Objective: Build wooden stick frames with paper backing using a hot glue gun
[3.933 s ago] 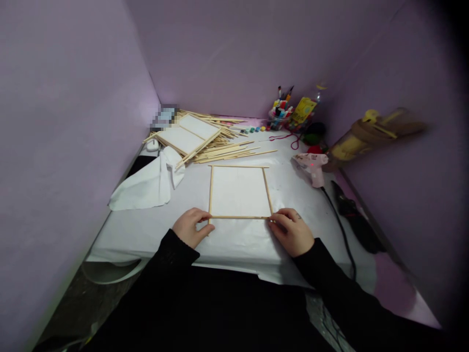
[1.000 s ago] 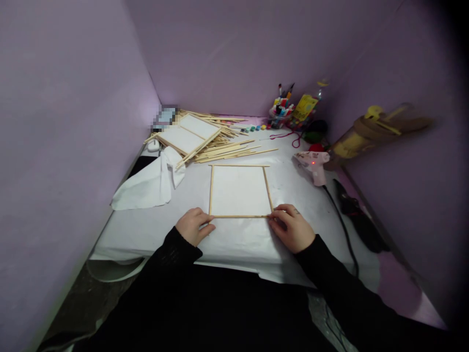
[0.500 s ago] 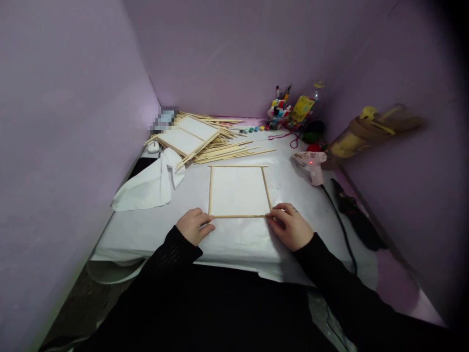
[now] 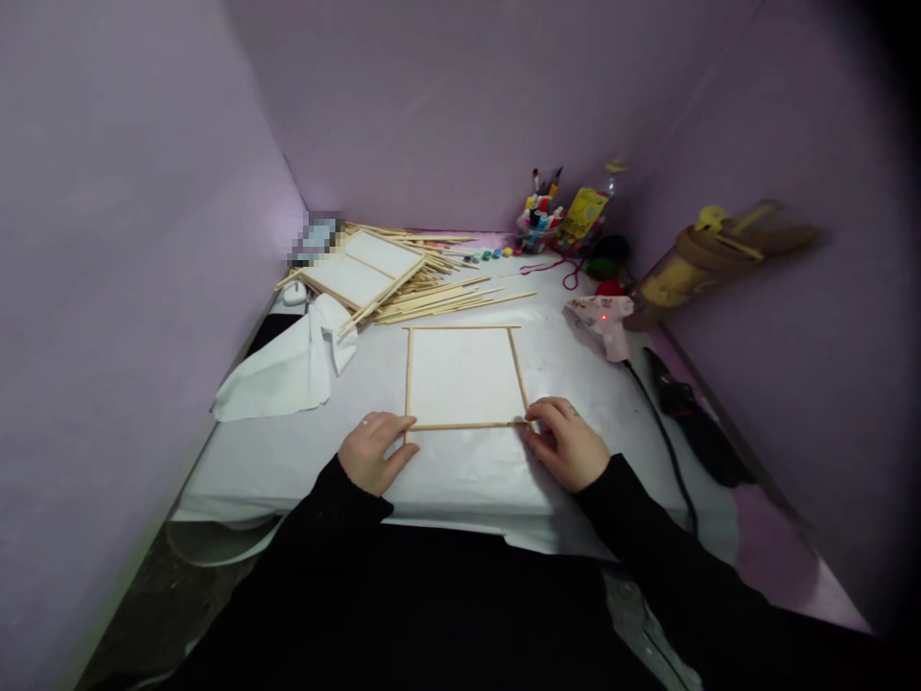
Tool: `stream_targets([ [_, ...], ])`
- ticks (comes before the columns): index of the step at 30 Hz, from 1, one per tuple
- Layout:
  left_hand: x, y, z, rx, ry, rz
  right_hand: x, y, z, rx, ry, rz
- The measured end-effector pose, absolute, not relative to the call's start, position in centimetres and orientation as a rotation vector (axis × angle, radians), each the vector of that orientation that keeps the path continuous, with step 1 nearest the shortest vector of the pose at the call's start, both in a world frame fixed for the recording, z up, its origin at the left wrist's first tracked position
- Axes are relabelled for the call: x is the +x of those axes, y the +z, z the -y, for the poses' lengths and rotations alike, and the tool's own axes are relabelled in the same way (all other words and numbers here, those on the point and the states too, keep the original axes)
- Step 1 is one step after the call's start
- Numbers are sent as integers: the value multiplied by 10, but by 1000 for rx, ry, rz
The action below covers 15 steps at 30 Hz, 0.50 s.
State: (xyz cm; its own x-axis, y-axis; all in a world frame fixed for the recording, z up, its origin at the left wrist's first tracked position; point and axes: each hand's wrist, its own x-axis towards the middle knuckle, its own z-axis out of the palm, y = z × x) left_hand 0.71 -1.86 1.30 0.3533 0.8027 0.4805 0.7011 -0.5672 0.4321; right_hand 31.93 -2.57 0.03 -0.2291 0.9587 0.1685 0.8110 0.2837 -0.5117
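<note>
A white card (image 4: 464, 377) lies flat on the covered table, edged with thin wooden sticks on all four sides. My left hand (image 4: 375, 453) is at the near left corner, fingers and thumb closed around the end of the near wooden stick (image 4: 467, 425). At the near right corner, my right hand (image 4: 572, 443) pinches that stick's other end, thumb below and fingers above. My fingers partly cover both corners. Off to the right rests a pink hot glue gun (image 4: 604, 321) with a red light showing.
Behind, a stick-edged white panel (image 4: 360, 272) rests on a pile of loose sticks (image 4: 438, 299). White cloth or paper (image 4: 277, 374) lies at left. A marker cup (image 4: 538, 226) and red cord (image 4: 571, 274) stand at the back. The black cable (image 4: 666, 446) runs along the right.
My left hand has shifted slightly down and left, and its thumb and fingers sit around the corner. My right hand stays at its corner. The view has moved a little.
</note>
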Motion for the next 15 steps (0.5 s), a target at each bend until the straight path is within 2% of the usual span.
stream_targets([
  [15,8,15,22,2308,778,-1526,320,1,25,-1565,435,2172],
])
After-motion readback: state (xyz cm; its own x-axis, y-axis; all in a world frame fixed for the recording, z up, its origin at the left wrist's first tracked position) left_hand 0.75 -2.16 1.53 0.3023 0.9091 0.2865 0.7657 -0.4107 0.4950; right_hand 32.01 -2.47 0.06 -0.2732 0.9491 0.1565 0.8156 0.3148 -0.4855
